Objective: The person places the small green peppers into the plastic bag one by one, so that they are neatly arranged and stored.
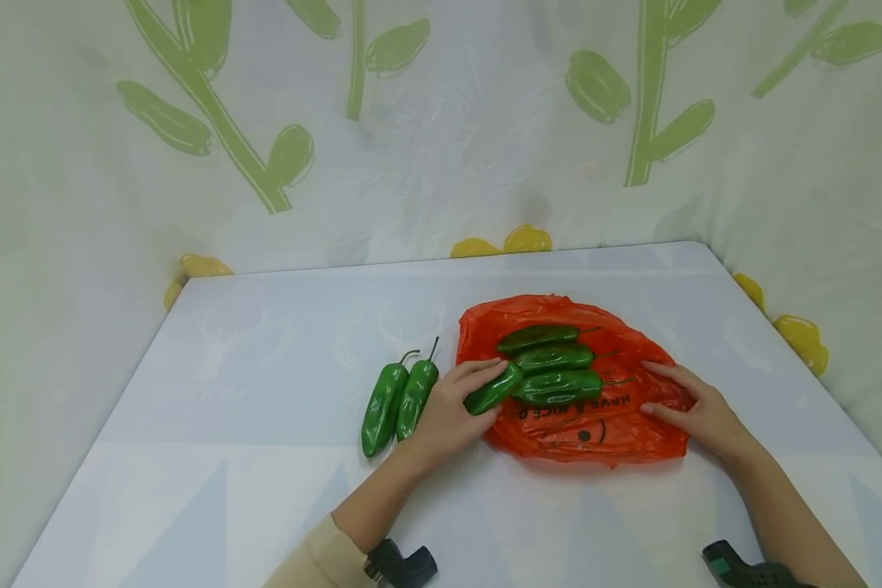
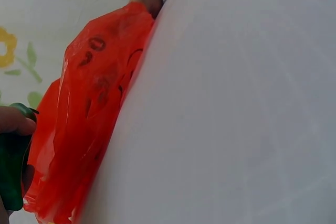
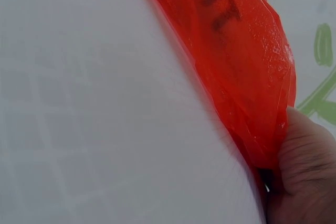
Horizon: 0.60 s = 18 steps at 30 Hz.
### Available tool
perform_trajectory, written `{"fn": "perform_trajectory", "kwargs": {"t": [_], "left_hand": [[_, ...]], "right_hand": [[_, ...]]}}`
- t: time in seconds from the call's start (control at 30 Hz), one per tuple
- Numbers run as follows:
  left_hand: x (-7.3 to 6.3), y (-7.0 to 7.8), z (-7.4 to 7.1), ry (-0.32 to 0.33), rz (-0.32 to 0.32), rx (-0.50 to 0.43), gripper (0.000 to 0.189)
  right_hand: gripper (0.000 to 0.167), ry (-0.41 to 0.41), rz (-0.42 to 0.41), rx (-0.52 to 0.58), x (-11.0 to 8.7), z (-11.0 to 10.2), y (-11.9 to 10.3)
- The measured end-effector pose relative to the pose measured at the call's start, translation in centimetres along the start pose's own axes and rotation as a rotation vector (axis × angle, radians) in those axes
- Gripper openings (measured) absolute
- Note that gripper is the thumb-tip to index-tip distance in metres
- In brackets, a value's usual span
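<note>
In the head view a red plastic bag (image 1: 617, 437) with dark print lies flattened on the table. Three green peppers (image 1: 559, 388) rest side by side on it, stems pointing right. My left hand (image 1: 448, 408) grips another green pepper (image 1: 494, 390) over the bag's left side, its tip close to the other peppers. The right hand (image 1: 713, 416) holds the bag's right edge between thumb and fingers. In the right wrist view its thumb (image 3: 302, 140) presses on the red plastic. Two more green peppers (image 1: 385, 408) lie left of my left hand, one partly hidden behind it.
The white table (image 1: 265, 367) bears a pale blue pattern, and its far edge meets a light fabric backdrop (image 1: 485, 163) with green leaves and yellow flowers. Dark wrist devices (image 1: 404, 565) sit on both wrists.
</note>
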<state>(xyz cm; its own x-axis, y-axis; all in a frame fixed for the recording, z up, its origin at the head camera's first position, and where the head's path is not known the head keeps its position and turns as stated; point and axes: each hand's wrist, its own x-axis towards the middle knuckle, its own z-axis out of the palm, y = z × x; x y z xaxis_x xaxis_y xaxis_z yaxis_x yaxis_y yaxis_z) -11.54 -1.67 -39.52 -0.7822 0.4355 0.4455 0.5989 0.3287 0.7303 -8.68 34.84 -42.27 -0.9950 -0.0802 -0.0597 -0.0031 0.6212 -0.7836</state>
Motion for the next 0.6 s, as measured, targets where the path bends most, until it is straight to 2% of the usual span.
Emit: {"fn": "perform_trajectory", "kwargs": {"t": [0.27,0.6], "left_hand": [[0.5,0.2,0.8,0.001,0.065,0.011,0.048],[1.1,0.7,2.1,-0.058,0.058,-0.005,0.048]], "right_hand": [[0.063,-0.008,-0.004,0.001,0.0,0.0,-0.2],[0.065,-0.022,0.027,0.008,0.0,-0.1,-0.2]]}}
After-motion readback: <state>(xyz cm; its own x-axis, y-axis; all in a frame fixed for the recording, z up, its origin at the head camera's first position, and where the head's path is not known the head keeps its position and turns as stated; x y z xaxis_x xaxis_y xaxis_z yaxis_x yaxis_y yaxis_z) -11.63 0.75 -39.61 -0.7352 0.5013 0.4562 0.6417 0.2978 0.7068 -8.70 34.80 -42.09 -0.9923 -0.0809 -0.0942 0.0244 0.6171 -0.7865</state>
